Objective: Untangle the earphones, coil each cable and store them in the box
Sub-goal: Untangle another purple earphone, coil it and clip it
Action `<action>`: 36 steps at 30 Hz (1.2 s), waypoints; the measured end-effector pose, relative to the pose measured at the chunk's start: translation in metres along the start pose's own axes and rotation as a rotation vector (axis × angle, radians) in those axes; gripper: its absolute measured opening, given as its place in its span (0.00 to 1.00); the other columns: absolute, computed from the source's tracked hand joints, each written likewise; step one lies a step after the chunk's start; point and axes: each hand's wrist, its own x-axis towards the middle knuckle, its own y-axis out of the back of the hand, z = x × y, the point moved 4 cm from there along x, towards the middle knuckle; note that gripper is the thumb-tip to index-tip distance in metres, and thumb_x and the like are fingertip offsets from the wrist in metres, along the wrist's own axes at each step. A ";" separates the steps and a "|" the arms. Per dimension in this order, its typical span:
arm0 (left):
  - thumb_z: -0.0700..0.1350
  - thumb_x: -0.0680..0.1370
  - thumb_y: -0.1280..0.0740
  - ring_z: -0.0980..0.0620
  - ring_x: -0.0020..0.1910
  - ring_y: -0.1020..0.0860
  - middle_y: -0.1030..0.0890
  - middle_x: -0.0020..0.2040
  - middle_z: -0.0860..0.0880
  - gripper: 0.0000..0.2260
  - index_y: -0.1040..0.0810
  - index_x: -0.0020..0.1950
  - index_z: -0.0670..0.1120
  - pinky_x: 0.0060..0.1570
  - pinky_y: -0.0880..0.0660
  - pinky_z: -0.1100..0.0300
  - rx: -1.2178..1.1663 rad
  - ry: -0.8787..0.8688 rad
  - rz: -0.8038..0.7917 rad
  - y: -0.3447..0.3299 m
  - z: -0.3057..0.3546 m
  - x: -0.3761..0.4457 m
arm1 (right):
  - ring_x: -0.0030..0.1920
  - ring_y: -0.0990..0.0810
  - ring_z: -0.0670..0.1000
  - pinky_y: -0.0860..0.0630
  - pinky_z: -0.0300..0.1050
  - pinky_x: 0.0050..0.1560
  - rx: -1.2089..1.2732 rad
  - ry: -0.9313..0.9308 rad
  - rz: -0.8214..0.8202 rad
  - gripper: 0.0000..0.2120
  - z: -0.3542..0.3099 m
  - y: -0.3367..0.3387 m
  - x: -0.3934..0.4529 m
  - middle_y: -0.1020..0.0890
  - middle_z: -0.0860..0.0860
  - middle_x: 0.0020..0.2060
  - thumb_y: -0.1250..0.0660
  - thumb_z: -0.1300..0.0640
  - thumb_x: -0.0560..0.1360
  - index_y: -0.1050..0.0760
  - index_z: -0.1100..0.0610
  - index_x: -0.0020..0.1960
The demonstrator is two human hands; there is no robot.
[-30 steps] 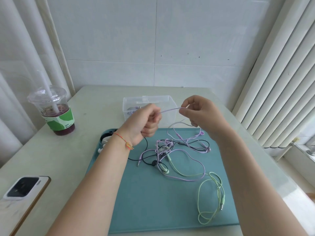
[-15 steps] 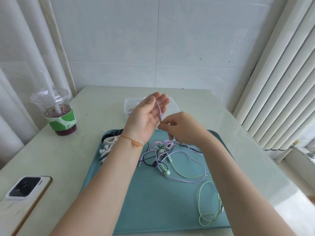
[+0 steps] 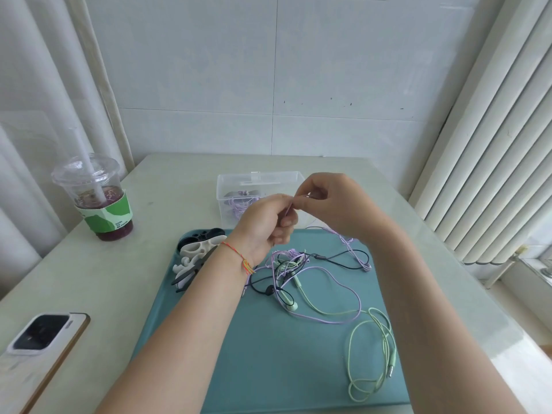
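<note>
Winding the purple cable [image 3: 343,319], I'd keep my left hand [image 3: 265,222] closed round the coil, right hand [image 3: 331,204] pinching — feeding slack evenly.

Iced drink cup [image 3: 95,201], phone [image 3: 35,351], scissors [image 3: 194,264]

Purple, green and black earphones [image 3: 301,282] tangled on the teal mat, clear box [image 3: 260,182] behind (purple coil inside).
</note>
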 end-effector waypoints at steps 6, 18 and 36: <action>0.45 0.82 0.45 0.57 0.20 0.39 0.33 0.26 0.50 0.17 0.30 0.34 0.44 0.20 0.48 0.66 -0.164 0.185 -0.091 0.000 -0.003 -0.001 | 0.24 0.35 0.43 0.38 0.33 0.26 0.063 -0.004 0.035 0.02 0.014 -0.003 0.003 0.28 0.48 0.27 0.31 0.57 0.76 0.19 0.53 0.46; 0.42 0.80 0.43 0.57 0.29 0.32 0.31 0.31 0.52 0.08 0.24 0.47 0.43 0.29 0.33 0.67 -0.441 0.147 -0.339 -0.007 0.000 -0.005 | 0.25 0.33 0.45 0.34 0.40 0.30 0.226 -0.043 0.071 0.11 0.017 -0.006 0.005 0.26 0.45 0.24 0.35 0.58 0.77 0.22 0.47 0.39; 0.36 0.83 0.43 0.52 0.34 0.19 0.17 0.35 0.49 0.11 0.22 0.46 0.41 0.42 0.22 0.58 0.076 -0.206 0.111 0.018 -0.004 0.010 | 0.23 0.33 0.42 0.34 0.38 0.29 0.000 -0.060 -0.198 0.08 0.006 -0.018 -0.004 0.27 0.45 0.24 0.35 0.57 0.75 0.19 0.58 0.42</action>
